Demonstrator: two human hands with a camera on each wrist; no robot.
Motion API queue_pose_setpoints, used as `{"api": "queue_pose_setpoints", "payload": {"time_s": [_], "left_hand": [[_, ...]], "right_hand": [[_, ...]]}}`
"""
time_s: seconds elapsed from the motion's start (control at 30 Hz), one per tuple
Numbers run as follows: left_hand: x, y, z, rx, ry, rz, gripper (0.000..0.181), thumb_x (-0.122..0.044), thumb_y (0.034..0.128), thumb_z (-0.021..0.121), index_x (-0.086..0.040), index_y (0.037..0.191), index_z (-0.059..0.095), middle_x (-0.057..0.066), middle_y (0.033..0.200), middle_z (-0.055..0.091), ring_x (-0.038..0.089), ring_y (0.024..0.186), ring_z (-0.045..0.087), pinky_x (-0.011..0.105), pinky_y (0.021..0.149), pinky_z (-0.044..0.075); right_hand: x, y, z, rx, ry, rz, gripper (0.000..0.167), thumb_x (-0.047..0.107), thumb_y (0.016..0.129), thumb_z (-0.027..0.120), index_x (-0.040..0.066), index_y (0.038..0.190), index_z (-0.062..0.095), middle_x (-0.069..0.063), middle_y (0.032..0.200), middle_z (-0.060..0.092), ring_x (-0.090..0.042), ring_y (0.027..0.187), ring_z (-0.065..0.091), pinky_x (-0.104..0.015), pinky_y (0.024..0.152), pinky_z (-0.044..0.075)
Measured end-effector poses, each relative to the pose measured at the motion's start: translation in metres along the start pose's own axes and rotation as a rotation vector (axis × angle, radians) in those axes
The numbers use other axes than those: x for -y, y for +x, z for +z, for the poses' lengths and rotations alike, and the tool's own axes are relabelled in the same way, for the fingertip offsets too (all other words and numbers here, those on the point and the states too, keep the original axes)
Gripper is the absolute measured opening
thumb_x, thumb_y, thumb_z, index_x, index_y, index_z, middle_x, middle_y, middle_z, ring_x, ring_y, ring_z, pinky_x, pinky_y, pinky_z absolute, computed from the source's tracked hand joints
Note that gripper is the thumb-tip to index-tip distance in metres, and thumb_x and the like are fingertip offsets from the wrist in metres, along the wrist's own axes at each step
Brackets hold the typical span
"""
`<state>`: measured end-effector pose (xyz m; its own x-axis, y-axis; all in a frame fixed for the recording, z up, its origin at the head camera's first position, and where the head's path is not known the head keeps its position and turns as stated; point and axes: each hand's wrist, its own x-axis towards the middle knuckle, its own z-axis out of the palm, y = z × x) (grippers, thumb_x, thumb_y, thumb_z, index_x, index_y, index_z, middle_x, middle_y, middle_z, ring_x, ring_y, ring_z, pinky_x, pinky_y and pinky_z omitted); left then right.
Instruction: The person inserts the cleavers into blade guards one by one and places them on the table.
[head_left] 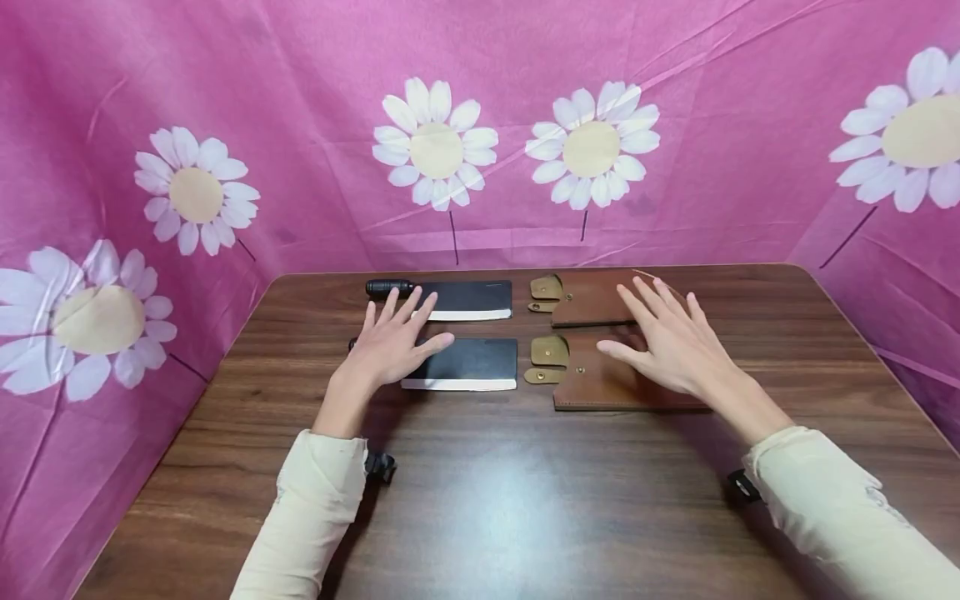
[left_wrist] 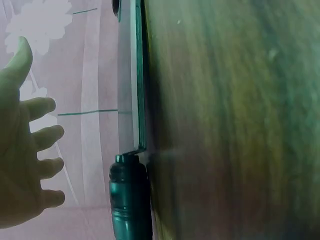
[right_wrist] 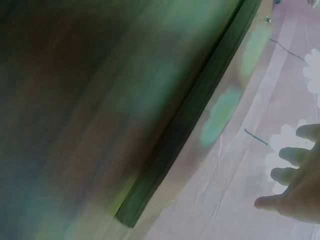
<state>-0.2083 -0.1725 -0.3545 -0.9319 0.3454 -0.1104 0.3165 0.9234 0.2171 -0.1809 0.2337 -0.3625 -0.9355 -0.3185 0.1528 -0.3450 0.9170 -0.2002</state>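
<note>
Two black cleavers, a back one [head_left: 468,298] and a front one [head_left: 472,362], lie on the wooden table with blades to the right. My left hand [head_left: 386,346] hovers with spread fingers over their handle side, hiding most of the front handle. Right of them lie two brown leather sheaths, back [head_left: 592,298] and front [head_left: 600,383], with olive snap flaps. Over the sheaths my right hand [head_left: 675,337] is spread, holding nothing. In the left wrist view the left hand [left_wrist: 22,145] is beside a black handle [left_wrist: 129,200]; the right wrist view shows the right hand [right_wrist: 300,182] beyond a sheath edge [right_wrist: 185,120].
A pink cloth [head_left: 315,167] with white daisies hangs behind the table [head_left: 480,500] and along both sides. Black straps [head_left: 381,467] show near both cream sleeves [head_left: 315,492].
</note>
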Motion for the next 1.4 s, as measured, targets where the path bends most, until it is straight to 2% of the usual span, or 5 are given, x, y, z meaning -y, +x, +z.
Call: {"api": "queue_pose_setpoints", "payload": {"time_s": [0.23, 0.6, 0.87, 1.13, 1.4], "left_hand": [[0.014, -0.003, -0.001, 0.001, -0.115, 0.024, 0.085, -0.072, 0.0989, 0.036, -0.024, 0.164, 0.011, 0.005, 0.170, 0.006, 0.033, 0.154, -0.006, 0.061, 0.119, -0.005], [0.045, 0.000, 0.003, 0.003, -0.239, 0.095, 0.087, -0.062, 0.0964, 0.057, -0.012, 0.161, 0.028, 0.011, 0.164, 0.029, 0.043, 0.151, 0.012, 0.065, 0.118, 0.008], [0.066, -0.007, 0.003, 0.044, -0.378, 0.063, 0.089, -0.059, 0.0928, 0.065, -0.016, 0.161, 0.030, 0.012, 0.159, 0.039, 0.036, 0.146, 0.033, 0.058, 0.113, 0.031], [0.074, -0.006, 0.006, 0.038, -0.451, 0.037, 0.084, -0.057, 0.0906, 0.070, -0.015, 0.157, 0.040, 0.013, 0.150, 0.051, 0.035, 0.141, 0.041, 0.056, 0.112, 0.033], [0.083, -0.003, 0.010, 0.036, -0.531, 0.064, 0.069, -0.042, 0.0902, 0.076, -0.008, 0.146, 0.055, 0.015, 0.141, 0.059, 0.034, 0.136, 0.047, 0.054, 0.112, 0.035]], "right_hand": [[-0.014, -0.004, 0.000, 0.035, 0.014, -0.026, 0.098, 0.068, 0.091, 0.060, 0.009, 0.161, 0.026, -0.018, 0.165, 0.024, -0.040, 0.151, 0.016, -0.069, 0.115, 0.007], [-0.033, -0.009, 0.008, 0.118, 0.019, -0.063, 0.103, 0.073, 0.086, 0.063, 0.010, 0.160, 0.030, -0.018, 0.163, 0.030, -0.039, 0.150, 0.022, -0.068, 0.113, 0.018], [-0.038, -0.011, 0.020, 0.171, 0.004, -0.135, 0.105, 0.078, 0.083, 0.062, 0.012, 0.159, 0.034, -0.019, 0.160, 0.034, -0.043, 0.146, 0.030, -0.071, 0.106, 0.030], [-0.039, -0.013, 0.022, 0.201, -0.015, -0.135, 0.113, 0.085, 0.075, 0.061, 0.014, 0.159, 0.035, -0.018, 0.159, 0.037, -0.043, 0.144, 0.033, -0.077, 0.102, 0.027], [-0.039, -0.013, 0.025, 0.219, -0.047, -0.166, 0.124, 0.093, 0.064, 0.061, 0.015, 0.158, 0.038, -0.015, 0.156, 0.040, -0.043, 0.140, 0.037, -0.075, 0.102, 0.027]]}}
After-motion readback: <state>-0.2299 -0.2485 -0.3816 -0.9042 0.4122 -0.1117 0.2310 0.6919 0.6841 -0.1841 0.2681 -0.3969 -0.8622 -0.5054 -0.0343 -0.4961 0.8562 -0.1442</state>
